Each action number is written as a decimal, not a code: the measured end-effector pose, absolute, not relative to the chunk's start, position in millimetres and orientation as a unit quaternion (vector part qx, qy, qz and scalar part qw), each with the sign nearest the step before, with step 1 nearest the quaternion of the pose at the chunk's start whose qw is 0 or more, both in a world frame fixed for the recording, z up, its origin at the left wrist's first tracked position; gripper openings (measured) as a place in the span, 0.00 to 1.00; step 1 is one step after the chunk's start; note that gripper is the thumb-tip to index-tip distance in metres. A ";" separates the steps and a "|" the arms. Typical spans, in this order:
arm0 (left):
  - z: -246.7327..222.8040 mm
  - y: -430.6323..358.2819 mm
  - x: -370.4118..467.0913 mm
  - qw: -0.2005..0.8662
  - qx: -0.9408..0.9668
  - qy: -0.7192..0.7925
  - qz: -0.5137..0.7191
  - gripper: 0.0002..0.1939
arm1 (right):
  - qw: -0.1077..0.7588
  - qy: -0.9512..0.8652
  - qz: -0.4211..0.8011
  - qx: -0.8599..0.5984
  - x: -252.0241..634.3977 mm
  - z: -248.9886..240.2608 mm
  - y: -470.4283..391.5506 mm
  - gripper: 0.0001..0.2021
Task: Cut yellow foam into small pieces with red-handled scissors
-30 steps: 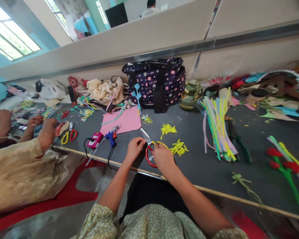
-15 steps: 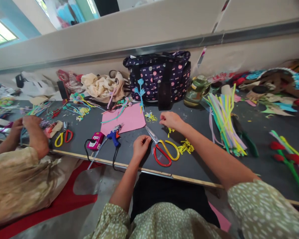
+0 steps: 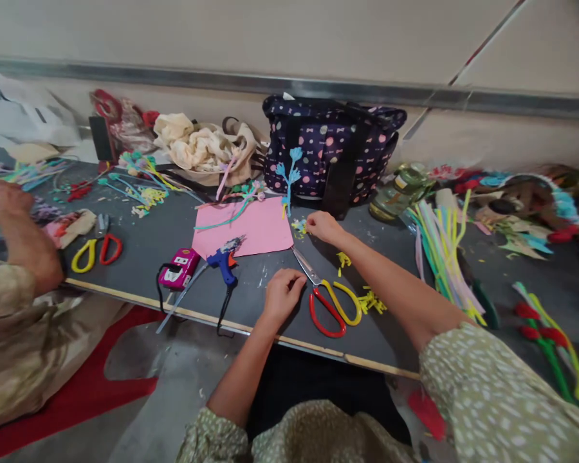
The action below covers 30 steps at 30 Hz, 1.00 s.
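Note:
My left hand (image 3: 284, 296) rests near the table's front edge, fingers pressed together; what is in them, if anything, I cannot make out. Just right of it lie large scissors (image 3: 313, 273) with one red and one yellow handle, blades pointing toward a pink sheet (image 3: 265, 225). Beyond the scissors, my right hand (image 3: 324, 228) is closed in a pinch at a small pile of yellow and blue snippets (image 3: 298, 225); its fingertips hide what they grip. Yellow cut pieces (image 3: 372, 301) lie under and beside my right forearm. A blue pipe-cleaner flower stem (image 3: 289, 177) stands behind the sheet.
A blue glue gun (image 3: 224, 265) and a magenta box (image 3: 179, 269) sit left. A dark patterned bag (image 3: 318, 138), a green bottle (image 3: 398, 193) and a bundle of pipe cleaners (image 3: 444, 251) stand behind and right. A co-worker's arm (image 3: 19, 238) works at far left.
My right hand has moved left, up to the yellow and blue snippets. My left hand stays beside the scissors. The whole view has shifted.

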<state>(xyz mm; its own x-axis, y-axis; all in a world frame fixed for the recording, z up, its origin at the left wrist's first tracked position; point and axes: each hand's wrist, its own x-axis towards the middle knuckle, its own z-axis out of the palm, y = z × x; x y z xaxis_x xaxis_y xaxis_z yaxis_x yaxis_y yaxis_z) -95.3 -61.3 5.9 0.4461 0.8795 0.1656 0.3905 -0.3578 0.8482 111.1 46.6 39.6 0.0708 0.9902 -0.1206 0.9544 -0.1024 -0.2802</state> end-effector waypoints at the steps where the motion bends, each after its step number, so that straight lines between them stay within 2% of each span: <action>1: 6.6 -61.7 -95.4 0.383 0.759 0.417 0.320 0.10 | 0.069 -0.667 0.142 -0.728 112.3 39.9 50.1 0.09; 9: 7.9 -61.1 -97.2 0.382 0.763 0.402 0.332 0.11 | 0.084 -0.687 0.145 -0.707 102.5 35.4 68.4 0.15; 13: 6.7 -61.1 -97.9 0.382 0.763 0.403 0.331 0.11 | 0.090 -0.689 0.136 -0.707 98.6 35.1 70.2 0.09; 25: 9.5 -62.7 -99.1 0.376 0.770 0.392 0.334 0.12 | 0.059 -0.733 0.113 -0.668 125.3 27.2 61.2 0.13; 30: 11.1 -63.2 -99.7 0.371 0.774 0.394 0.328 0.12 | 0.070 -0.721 0.083 -0.684 125.2 18.5 59.9 0.09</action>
<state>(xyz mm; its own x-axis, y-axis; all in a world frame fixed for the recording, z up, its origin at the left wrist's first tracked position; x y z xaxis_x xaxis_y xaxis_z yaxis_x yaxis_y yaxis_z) -99.7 -63.2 11.1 0.4745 0.8536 0.2151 0.3662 -0.4136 0.8336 125.2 59.9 18.5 -0.0547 0.9984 -0.0116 0.9752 0.0509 -0.2154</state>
